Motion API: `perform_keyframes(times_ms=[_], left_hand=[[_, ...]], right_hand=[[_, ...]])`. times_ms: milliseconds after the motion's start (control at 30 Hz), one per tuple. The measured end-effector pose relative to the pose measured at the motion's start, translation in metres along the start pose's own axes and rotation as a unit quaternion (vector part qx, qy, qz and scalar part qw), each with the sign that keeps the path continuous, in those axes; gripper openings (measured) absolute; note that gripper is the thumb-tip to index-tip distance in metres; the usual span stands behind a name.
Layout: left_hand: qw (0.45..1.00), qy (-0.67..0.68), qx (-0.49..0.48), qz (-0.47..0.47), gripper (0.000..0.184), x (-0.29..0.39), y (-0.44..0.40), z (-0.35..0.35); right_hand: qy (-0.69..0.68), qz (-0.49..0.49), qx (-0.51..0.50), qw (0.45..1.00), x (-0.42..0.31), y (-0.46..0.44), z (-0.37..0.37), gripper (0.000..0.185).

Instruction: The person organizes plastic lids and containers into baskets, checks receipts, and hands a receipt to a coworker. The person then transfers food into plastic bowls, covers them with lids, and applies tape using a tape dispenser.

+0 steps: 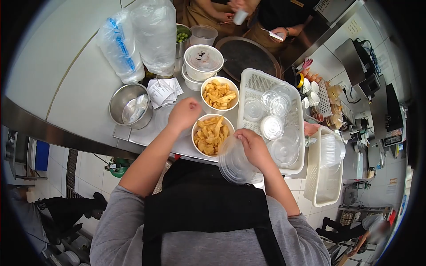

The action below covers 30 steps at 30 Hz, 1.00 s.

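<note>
My right hand [253, 148] grips the edge of a stack of clear round plastic lids [236, 163], which hangs tilted in front of the counter. Beside it, to the left, a white bowl of golden fried potato-like pieces [208, 135] stands near the counter's front edge. Right behind that is a second white bowl with similar pieces [219, 95]. My left hand [185, 114] is closed in a loose fist, raised just left of the two bowls. Its inner side is hidden, so whatever it may hold does not show. Both bowls are uncovered.
A white basket [245, 88] of clear lids stands right of the bowls. Lidded tubs [203, 62], receipts [160, 92], a metal pot [119, 106] and bagged plastic ware [153, 35] line the back left. Two people stand across the counter by a round dark griddle [248, 57].
</note>
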<state>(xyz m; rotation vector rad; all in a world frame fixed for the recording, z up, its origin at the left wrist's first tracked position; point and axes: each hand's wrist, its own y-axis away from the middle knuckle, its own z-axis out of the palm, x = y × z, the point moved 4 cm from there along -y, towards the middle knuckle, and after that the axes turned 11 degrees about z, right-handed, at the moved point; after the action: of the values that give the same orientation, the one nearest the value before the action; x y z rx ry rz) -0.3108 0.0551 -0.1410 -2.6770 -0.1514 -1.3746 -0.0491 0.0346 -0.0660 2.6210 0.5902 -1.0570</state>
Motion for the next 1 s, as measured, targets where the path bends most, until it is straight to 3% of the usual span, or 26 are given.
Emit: perform_keyframes(times_ms=[67, 133, 200, 267, 333, 467, 600, 633, 767, 1000], left_hand=[[0.999, 0.032, 0.007, -0.033, 0.026, -0.011, 0.009, -0.008], [0.962, 0.248, 0.081, -0.084, 0.032, -0.018, 0.030, -0.011], [0.945, 0.297, 0.122, -0.068, 0.040, -0.002, 0.049, -0.008], [0.923, 0.344, 0.163, -0.050, 0.051, -0.003, 0.062, -0.003], [0.851, 0.487, 0.184, -0.077, 0.061, -0.020, 0.072, 0.012], [0.892, 0.393, 0.194, -0.113, 0.049, -0.015, 0.095, 0.025], [0.861, 0.468, 0.150, -0.132, 0.038, -0.010, 0.107, 0.045], [0.881, 0.428, 0.149, -0.137, 0.035, -0.006, 0.109, 0.042], [0.907, 0.384, 0.154, -0.084, 0.035, -0.002, 0.107, 0.041], [0.890, 0.421, 0.079, -0.154, 0.037, 0.001, 0.108, 0.048]], right_hand=[[-0.024, -0.002, 0.036, 0.999, -0.001, -0.008, -0.006, 0.014], [-0.030, 0.008, 0.039, 0.999, -0.008, -0.021, -0.001, 0.015], [-0.030, -0.084, 0.073, 0.993, -0.028, -0.035, 0.011, 0.016], [-0.016, -0.100, 0.074, 0.992, -0.042, -0.052, 0.031, 0.016], [-0.003, -0.118, 0.075, 0.990, -0.044, -0.066, 0.041, 0.017], [0.073, -0.063, 0.090, 0.991, -0.030, -0.083, 0.041, 0.018], [0.064, -0.052, 0.079, 0.993, -0.010, -0.087, 0.033, 0.020], [0.065, -0.055, 0.074, 0.994, -0.011, -0.087, 0.033, 0.020], [0.117, 0.032, 0.021, 0.992, -0.011, -0.088, 0.035, 0.023], [0.134, 0.069, 0.014, 0.988, -0.004, -0.078, 0.032, 0.025]])
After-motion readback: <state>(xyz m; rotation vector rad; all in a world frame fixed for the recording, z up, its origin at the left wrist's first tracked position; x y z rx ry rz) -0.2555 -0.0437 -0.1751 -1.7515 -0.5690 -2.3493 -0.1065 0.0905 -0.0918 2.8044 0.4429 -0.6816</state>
